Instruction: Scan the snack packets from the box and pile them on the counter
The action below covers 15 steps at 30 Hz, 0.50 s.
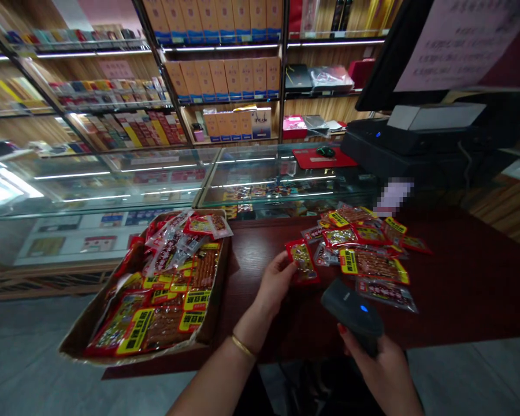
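Observation:
My left hand (276, 284) pinches the left edge of a red snack packet (302, 261) with a clear window, over the dark wooden counter. In my right hand (383, 364) is a black barcode scanner (353, 315) with a lit blue light, its head pointing up and left toward that packet. Beyond and right of the packet lies a loose pile of snack packets (372, 264), red and yellow or clear. To the left, a cardboard box (222, 283) is filled with similar packets, some lying loose on top.
Behind the counter (453, 289) stand glass display cases (164, 167). A red mouse pad (305, 159) with a computer mouse (326, 151) rests on the glass. At right are a monitor (385, 75) and a black machine (416, 151). Stocked shelves (225, 39) line the wall.

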Available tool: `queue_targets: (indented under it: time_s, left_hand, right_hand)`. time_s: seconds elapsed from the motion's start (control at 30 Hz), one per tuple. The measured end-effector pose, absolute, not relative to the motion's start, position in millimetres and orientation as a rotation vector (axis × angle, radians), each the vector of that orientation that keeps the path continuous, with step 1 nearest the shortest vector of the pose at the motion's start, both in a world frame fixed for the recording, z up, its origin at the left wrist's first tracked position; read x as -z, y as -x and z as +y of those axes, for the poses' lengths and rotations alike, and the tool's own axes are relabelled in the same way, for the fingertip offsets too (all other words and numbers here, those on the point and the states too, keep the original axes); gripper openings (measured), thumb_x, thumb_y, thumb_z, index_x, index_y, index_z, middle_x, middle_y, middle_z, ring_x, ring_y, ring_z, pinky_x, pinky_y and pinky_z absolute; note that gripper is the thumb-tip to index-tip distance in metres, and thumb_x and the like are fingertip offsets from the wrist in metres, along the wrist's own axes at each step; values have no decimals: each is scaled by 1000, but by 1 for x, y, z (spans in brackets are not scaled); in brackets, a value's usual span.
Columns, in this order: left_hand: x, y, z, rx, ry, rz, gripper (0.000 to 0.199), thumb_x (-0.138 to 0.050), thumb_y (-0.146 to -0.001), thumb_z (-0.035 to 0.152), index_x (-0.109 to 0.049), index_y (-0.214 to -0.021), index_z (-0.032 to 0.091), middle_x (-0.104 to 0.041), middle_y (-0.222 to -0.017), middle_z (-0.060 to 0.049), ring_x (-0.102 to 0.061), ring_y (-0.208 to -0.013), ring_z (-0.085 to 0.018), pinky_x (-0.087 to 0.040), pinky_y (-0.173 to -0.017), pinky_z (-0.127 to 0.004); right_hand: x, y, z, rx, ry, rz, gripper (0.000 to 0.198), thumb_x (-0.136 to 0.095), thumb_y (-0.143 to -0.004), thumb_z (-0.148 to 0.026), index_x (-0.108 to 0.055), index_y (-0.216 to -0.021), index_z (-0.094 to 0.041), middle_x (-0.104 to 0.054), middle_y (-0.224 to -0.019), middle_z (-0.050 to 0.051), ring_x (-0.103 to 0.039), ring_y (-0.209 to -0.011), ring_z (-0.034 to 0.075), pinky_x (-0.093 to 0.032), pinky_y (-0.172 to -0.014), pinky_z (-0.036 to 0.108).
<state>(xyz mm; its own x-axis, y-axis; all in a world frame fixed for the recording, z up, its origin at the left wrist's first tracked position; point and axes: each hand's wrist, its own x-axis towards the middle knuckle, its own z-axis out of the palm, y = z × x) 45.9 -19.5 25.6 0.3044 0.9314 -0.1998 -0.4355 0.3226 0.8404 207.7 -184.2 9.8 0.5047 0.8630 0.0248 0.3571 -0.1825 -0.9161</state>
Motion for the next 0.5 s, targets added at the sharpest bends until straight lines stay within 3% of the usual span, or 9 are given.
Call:
queue_targets:
  time_s: [0.2,0.3,0.5]
  left_hand:
    - [-60,-149,15,-831,-847,677,30,-76,-77,22,-75,-106,16,-78,-88,-6,-72,-73,-15,-59,-73,-27]
    - [-76,-180,36,-790,-989,759,29,-73,-80,18,-75,-109,16,-78,-91,-7,-71,-77,-15,-59,-75,-27]
    - [-77,-115,5,-1101,-1255,934,37,-74,-79,14,-76,-115,22,-76,-114,-8,-69,-87,-18,-57,-81,-29]
  right_hand:
    - [-18,-224,-191,-520,1754,-997,50,-77,-70,-71,-85,-77,-22,-83,-73,10,-80,-65,29,-65,-63,29]
    - [-14,-235,-195,-528,1805,-1002,51,-78,-70,-72,-85,-76,-22,-83,-72,10,-80,-65,29,-65,-62,27]
    - [-3,-243,-196,-633,1824,-1009,58,-79,-67,-76,-86,-81,-19,-83,-74,10,-80,-63,29,-64,-57,28]
